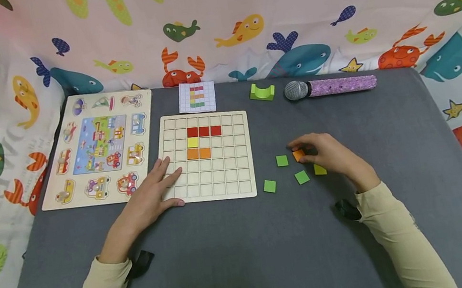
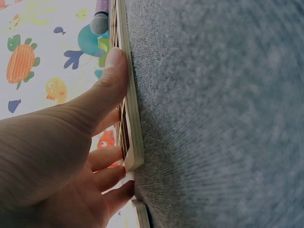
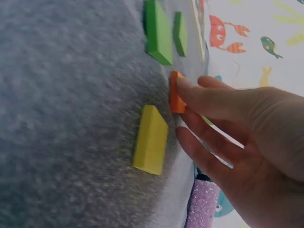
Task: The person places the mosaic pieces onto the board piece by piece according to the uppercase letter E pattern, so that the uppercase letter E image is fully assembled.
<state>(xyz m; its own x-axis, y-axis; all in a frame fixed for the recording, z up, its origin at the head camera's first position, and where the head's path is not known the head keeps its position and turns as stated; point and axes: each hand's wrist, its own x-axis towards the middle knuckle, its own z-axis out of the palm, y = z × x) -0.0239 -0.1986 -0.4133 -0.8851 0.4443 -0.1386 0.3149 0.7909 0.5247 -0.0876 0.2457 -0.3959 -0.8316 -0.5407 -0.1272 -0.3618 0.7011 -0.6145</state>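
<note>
My left hand rests with spread fingers on the lower left corner of a wooden grid board. Its thumb lies along the board's near edge in the left wrist view. Three red tiles, a yellow tile and two orange tiles sit in the board's squares. Right of the board, my right hand pinches an orange tile at the tabletop between thumb and fingers. Beside it lie a loose yellow tile and three green tiles.
A vehicle puzzle board lies left of the grid board. Behind are a small pattern card, a green curved block and a glittery microphone. A sea-animal curtain hangs along the table's back edge.
</note>
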